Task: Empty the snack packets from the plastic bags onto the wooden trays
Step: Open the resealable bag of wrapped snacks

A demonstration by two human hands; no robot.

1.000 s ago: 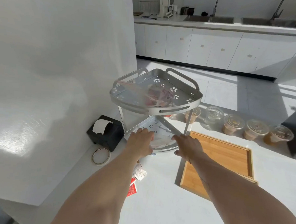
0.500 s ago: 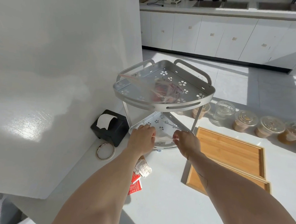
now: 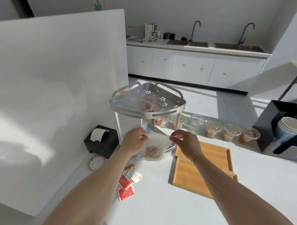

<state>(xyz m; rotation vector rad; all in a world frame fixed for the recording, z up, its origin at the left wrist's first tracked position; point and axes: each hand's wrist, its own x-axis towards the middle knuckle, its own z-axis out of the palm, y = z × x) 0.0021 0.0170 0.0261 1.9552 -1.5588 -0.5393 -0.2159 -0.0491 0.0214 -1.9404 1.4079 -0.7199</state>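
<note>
Holding a thin plastic bag [image 3: 153, 147] by its top corners, the left hand [image 3: 134, 141] and right hand [image 3: 185, 142] each pinch it in the air near the wooden trays [image 3: 201, 165]. It looks soft, floppy and light, with snack packets [image 3: 151, 153] at the bottom

The white surface [image 3: 156, 207] has a fair bit on it. Right under the two-handed grip on the bag sits a metal corner rack [image 3: 147, 108]. Just right of the grip are two wooden trays [image 3: 203, 165], touching each other. Left of it, a black tissue box [image 3: 101, 141] and a tape roll [image 3: 97, 163]. Nearer than the grip, some red and white sachets [image 3: 127, 181]. Beyond it, a row of lidded cups [image 3: 229, 132].
</note>
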